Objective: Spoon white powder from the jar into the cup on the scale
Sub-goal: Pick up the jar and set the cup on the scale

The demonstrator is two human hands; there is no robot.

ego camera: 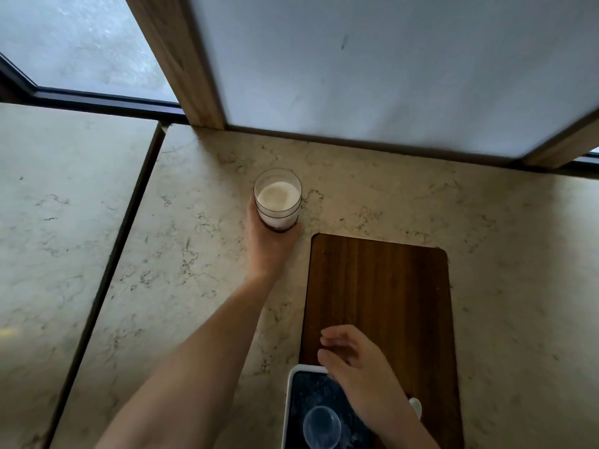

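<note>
Jar: the jar (277, 199) stands upright on the stone counter (207, 254), mouth up, white powder (276, 196) showing inside — long axis vertical.
Left hand: the left hand (266, 243) wraps the jar's lower wall from the near side, closed on it.
Cup: the cup (321, 427) sits mouth up on the scale (311, 393), near and to the right of the jar, well apart.
Right hand: the right hand (353, 364) hovers over the scale's far edge, fingers loosely curled, holding nothing I can make out.
Spoon: possibly the pale shape (416, 407) by the right wrist — too hidden to say.
Nearer hand: the right, to cup and pale shape alike.
</note>
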